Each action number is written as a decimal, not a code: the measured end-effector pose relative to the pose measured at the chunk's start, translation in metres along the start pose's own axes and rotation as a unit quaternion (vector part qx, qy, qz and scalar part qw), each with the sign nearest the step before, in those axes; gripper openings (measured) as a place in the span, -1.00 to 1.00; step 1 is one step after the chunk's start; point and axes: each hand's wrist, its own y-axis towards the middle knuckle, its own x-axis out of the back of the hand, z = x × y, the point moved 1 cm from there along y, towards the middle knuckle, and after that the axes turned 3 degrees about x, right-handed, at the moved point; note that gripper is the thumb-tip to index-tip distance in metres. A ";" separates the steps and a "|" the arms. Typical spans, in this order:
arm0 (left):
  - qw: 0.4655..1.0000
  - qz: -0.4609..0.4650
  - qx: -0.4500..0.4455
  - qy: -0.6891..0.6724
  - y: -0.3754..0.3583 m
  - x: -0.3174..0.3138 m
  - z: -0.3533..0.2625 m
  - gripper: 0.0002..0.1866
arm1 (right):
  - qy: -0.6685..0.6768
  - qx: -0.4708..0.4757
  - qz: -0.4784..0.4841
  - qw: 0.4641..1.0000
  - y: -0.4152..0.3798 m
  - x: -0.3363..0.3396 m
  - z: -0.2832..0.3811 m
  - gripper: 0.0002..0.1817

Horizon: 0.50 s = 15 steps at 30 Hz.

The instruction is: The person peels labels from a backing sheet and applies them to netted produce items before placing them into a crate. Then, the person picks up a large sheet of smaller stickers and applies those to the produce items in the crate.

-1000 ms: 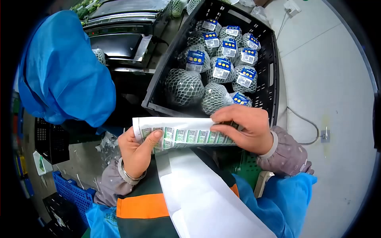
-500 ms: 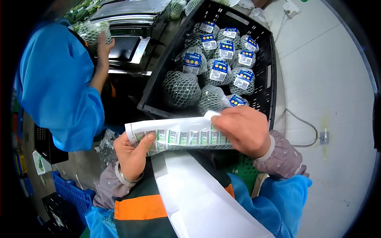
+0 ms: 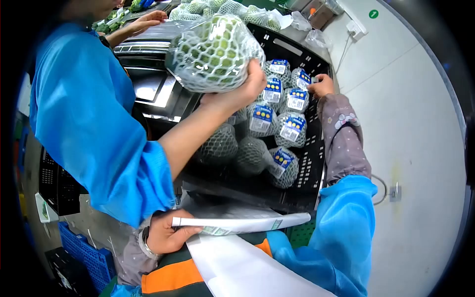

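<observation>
My left hand (image 3: 170,232) is closed on the left end of a sheet of stickers (image 3: 242,223), bent so that mostly its white back and a strip of green print show. Low at my waist, the sheet trails down as a long white backing strip (image 3: 247,267). My right hand (image 3: 321,85) reaches into the far right of a black crate (image 3: 316,168). Its fingers pinch a small whitish sticker, partly hidden, against a net-wrapped package (image 3: 301,78) with a blue-and-white label. Several similar labelled packages sit around it; two nearer ones (image 3: 252,156) show no label.
A co-worker in a blue sleeve (image 3: 89,119) reaches across from the left, holding a green vegetable in foam net and clear film (image 3: 215,54) over the crate. Behind stand a dark machine (image 3: 148,59) and more netted packages (image 3: 232,9). A white wall (image 3: 396,123) borders the right.
My right hand has gone from the sticker sheet forward into the crate. The sheet has dropped lower and tilted in my left hand. The co-worker's wrapped vegetable has moved right, over the crate.
</observation>
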 end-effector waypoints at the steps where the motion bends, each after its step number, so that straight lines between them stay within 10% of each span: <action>1: 0.999 0.003 -0.008 0.039 0.003 -0.001 0.001 -0.90 | -0.042 0.048 -0.027 0.998 0.030 -0.015 -0.026 -0.43; 15: 0.998 -0.059 -0.001 0.034 0.045 -0.007 -0.006 -0.90 | -0.336 0.097 -0.014 0.937 0.073 -0.081 -0.036 -0.41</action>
